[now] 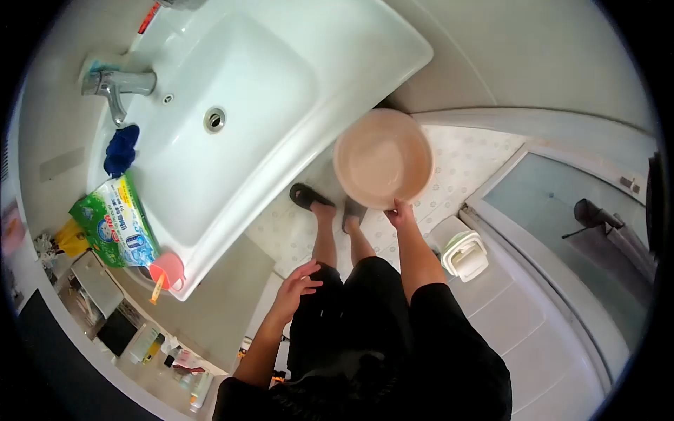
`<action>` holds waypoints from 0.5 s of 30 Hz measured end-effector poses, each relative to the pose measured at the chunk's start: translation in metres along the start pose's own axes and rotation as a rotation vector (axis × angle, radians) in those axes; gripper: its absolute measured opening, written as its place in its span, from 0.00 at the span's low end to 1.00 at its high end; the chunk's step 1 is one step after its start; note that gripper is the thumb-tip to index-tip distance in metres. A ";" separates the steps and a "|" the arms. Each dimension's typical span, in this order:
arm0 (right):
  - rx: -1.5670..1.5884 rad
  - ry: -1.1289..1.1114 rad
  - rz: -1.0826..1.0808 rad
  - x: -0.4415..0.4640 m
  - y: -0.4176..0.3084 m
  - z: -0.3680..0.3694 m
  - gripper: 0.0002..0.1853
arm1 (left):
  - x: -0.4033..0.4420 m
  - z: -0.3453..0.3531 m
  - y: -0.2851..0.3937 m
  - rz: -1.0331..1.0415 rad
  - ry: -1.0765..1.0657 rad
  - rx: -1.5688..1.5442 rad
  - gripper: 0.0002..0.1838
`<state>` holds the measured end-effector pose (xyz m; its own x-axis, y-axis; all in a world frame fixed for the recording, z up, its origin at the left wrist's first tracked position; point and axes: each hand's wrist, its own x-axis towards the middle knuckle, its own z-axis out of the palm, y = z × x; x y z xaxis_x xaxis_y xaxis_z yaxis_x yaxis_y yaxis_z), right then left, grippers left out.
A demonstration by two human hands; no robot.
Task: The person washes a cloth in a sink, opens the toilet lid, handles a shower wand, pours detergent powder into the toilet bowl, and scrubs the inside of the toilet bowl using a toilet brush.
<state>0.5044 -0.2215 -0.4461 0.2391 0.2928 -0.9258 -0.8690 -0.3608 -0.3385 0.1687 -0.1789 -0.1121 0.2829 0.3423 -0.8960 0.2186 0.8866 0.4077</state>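
Observation:
My right hand (401,215) grips the near rim of a round, pale pink plastic washbasin (351,158), fingers closed on the edge. The basin is held beside the front edge of a white sink (337,45), over the floor. I cannot tell whether there is water in it. My left hand (293,292) is in front of my body, holding nothing, with its fingers apart. On the sink's near left corner stands a pink cup (167,270) with a yellow-orange toothbrush-like handle in it. A green and white plastic packet (116,223) lies beside the cup.
A chrome faucet (121,84) and a dark blue cloth (121,150) are at the sink's back edge. Shelves with several toiletries (151,347) line the left. A small white bin (465,255) stands right of my arm, near a glass door (554,203). Slippers (312,196) are on my feet.

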 end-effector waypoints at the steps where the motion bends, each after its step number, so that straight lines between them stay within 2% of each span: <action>1: -0.169 -0.058 -0.179 0.032 0.019 -0.016 0.24 | 0.006 -0.001 -0.005 -0.009 -0.007 -0.001 0.26; 2: -0.338 -0.118 -0.357 0.079 0.047 -0.045 0.25 | 0.010 -0.002 -0.012 -0.016 -0.007 -0.015 0.27; 4: -0.272 -0.055 -0.359 0.093 0.052 -0.038 0.26 | 0.016 -0.004 -0.020 -0.021 0.000 -0.037 0.26; 6: 0.193 0.194 -0.001 0.085 0.023 -0.009 0.30 | 0.025 -0.005 -0.023 -0.033 0.009 -0.060 0.26; 9: -0.017 0.416 0.209 0.064 -0.010 0.015 0.37 | 0.029 -0.009 -0.028 -0.036 0.011 -0.089 0.26; 10: -0.045 0.449 0.213 0.062 -0.011 0.018 0.44 | 0.028 -0.011 -0.029 -0.029 0.016 -0.090 0.26; 13: 0.007 0.200 0.177 0.062 -0.021 0.017 0.45 | 0.033 -0.014 -0.026 0.000 0.023 -0.108 0.25; 15: 0.004 0.358 0.131 0.050 -0.026 0.020 0.42 | 0.030 -0.013 -0.020 0.002 0.017 -0.138 0.25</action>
<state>0.5303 -0.1800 -0.4807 0.2616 -0.0834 -0.9616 -0.9036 -0.3714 -0.2136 0.1605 -0.1821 -0.1497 0.2666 0.3482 -0.8987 0.0871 0.9199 0.3823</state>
